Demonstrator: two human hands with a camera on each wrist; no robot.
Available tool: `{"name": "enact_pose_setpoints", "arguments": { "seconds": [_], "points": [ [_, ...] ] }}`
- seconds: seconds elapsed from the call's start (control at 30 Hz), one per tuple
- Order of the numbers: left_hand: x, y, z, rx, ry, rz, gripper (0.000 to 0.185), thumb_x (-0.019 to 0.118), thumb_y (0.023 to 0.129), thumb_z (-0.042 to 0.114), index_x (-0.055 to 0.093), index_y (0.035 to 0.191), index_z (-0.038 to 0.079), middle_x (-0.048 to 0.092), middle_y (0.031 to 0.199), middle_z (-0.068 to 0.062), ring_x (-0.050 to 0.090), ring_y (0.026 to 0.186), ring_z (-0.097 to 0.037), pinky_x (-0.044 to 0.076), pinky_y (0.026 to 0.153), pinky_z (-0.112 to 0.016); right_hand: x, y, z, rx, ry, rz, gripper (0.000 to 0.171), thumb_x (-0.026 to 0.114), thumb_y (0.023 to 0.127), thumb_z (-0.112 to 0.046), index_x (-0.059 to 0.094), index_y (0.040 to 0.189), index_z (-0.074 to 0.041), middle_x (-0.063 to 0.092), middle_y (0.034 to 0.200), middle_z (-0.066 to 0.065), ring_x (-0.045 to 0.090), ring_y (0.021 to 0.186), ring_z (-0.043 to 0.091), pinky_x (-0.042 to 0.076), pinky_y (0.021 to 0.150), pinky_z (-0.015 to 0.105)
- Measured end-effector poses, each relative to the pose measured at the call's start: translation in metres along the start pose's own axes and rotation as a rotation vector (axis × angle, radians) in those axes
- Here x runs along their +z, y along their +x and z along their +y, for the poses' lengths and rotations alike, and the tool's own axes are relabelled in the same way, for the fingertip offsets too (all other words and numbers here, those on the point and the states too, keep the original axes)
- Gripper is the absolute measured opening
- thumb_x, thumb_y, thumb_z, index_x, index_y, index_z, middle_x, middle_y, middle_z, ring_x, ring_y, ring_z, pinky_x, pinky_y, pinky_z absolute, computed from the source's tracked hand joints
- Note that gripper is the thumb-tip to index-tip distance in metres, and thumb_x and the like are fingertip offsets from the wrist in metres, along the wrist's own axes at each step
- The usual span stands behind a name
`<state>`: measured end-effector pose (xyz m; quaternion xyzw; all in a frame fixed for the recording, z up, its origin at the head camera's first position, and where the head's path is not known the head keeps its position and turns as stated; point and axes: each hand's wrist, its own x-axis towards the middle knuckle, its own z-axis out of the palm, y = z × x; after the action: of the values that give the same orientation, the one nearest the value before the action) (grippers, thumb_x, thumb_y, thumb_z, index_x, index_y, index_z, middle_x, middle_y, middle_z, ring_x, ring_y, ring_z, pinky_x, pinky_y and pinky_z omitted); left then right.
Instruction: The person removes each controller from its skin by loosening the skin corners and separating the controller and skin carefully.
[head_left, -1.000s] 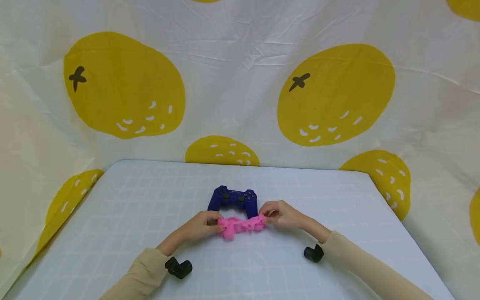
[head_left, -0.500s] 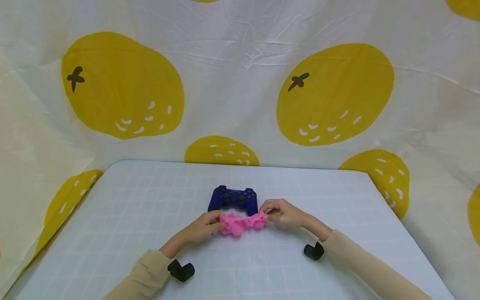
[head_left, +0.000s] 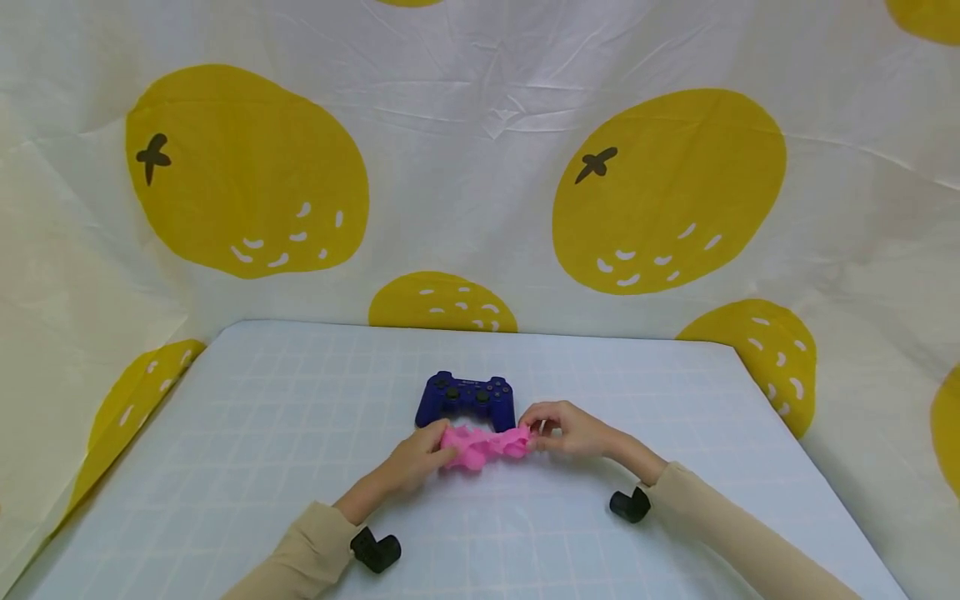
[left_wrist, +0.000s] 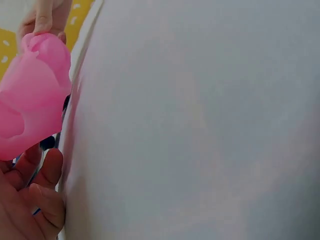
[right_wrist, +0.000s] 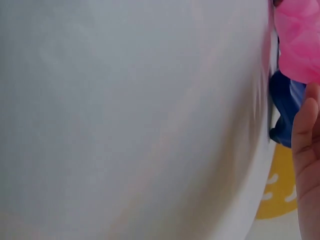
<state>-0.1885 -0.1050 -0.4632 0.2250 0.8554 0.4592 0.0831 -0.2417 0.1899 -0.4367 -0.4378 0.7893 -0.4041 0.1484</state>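
Note:
A soft pink silicone controller cover (head_left: 480, 450) hangs between both hands, just in front of a dark blue game controller (head_left: 465, 393) lying on the table. My left hand (head_left: 411, 458) pinches the cover's left end between thumb and fingers. At the opposite end, my right hand (head_left: 572, 431) pinches its edge with the fingertips. In the left wrist view the cover (left_wrist: 37, 85) bulges, with rounded openings visible. The right wrist view shows part of the cover (right_wrist: 300, 42) with the blue controller (right_wrist: 287, 107) behind it. The cover partly hides the controller's near grips.
A pale checked cloth covers the table (head_left: 300, 400). Behind and beside it hangs a white curtain (head_left: 457, 192) printed with large yellow fruits. A small black camera sits on each wrist, the left camera (head_left: 377, 550) and the right camera (head_left: 630, 505).
My left hand has shifted forward and to the right, its thumb now over the cover. The cover's left side has turned and bunched up. The right hand and the controller have barely moved.

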Motion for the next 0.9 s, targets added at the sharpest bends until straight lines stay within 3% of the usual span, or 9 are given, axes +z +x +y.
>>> {"name": "enact_pose_setpoints", "arguments": {
  "seconds": [0.13,0.3,0.4,0.5,0.63,0.77,0.9],
  "points": [
    [0.005,-0.002,0.005,-0.046,0.085,0.036,0.028,0.063,0.085,0.034,0.045,0.088,0.013,0.042,0.077,0.006,0.040,0.067,-0.005,0.032,0.058,-0.020,0.003,0.000,0.005,-0.011,0.031,-0.012,0.018,0.066,0.089,-0.007,0.064,0.107,-0.003,0.066,0.097,0.013,0.056,0.076,0.005,0.055,0.064,0.025],
    [0.012,0.000,0.008,-0.136,0.137,0.125,0.049,0.073,0.076,0.054,0.045,0.087,0.016,0.041,0.073,0.006,0.037,0.061,-0.007,0.029,0.052,-0.019,0.006,0.002,0.001,-0.001,0.070,-0.024,0.021,0.068,0.086,-0.004,0.062,0.106,-0.002,0.065,0.094,0.012,0.057,0.078,0.005,0.056,0.071,0.027],
    [0.015,0.002,0.007,-0.148,0.130,0.163,0.048,0.073,0.077,0.054,0.045,0.084,0.015,0.040,0.071,0.005,0.037,0.060,-0.008,0.028,0.051,-0.019,0.007,0.003,-0.009,0.017,0.071,-0.011,0.023,0.072,0.081,-0.001,0.060,0.101,-0.001,0.063,0.089,0.011,0.057,0.075,0.011,0.055,0.070,0.026],
    [0.016,0.002,0.008,-0.162,0.101,0.178,0.048,0.070,0.080,0.055,0.045,0.082,0.014,0.040,0.071,0.004,0.037,0.060,-0.009,0.028,0.051,-0.020,0.009,0.005,-0.021,0.041,0.061,0.016,0.028,0.077,0.075,-0.002,0.058,0.096,0.000,0.059,0.082,0.012,0.055,0.070,0.025,0.053,0.065,0.027],
    [0.015,0.002,0.010,-0.167,0.060,0.180,0.041,0.065,0.087,0.048,0.046,0.085,0.013,0.041,0.071,0.003,0.038,0.061,-0.009,0.030,0.053,-0.020,0.015,0.007,-0.019,0.073,0.014,0.083,0.038,0.083,0.069,-0.004,0.054,0.093,-0.002,0.054,0.079,0.012,0.051,0.069,0.034,0.048,0.061,0.025],
    [0.016,0.003,0.012,-0.151,0.023,0.189,0.027,0.064,0.091,0.034,0.050,0.094,0.011,0.041,0.070,0.003,0.040,0.062,-0.009,0.032,0.054,-0.020,0.020,0.010,-0.007,0.079,-0.012,0.170,0.044,0.086,0.068,-0.008,0.050,0.094,-0.006,0.052,0.081,0.006,0.047,0.067,0.019,0.042,0.059,0.019],
    [0.017,0.005,0.015,-0.181,0.011,0.239,0.025,0.066,0.087,0.024,0.055,0.101,0.006,0.045,0.069,0.002,0.042,0.062,-0.011,0.033,0.053,-0.021,0.021,0.011,-0.003,0.058,-0.011,0.227,0.043,0.085,0.070,-0.010,0.051,0.097,-0.009,0.054,0.083,0.002,0.047,0.069,0.011,0.043,0.060,0.018]
  ]
}}
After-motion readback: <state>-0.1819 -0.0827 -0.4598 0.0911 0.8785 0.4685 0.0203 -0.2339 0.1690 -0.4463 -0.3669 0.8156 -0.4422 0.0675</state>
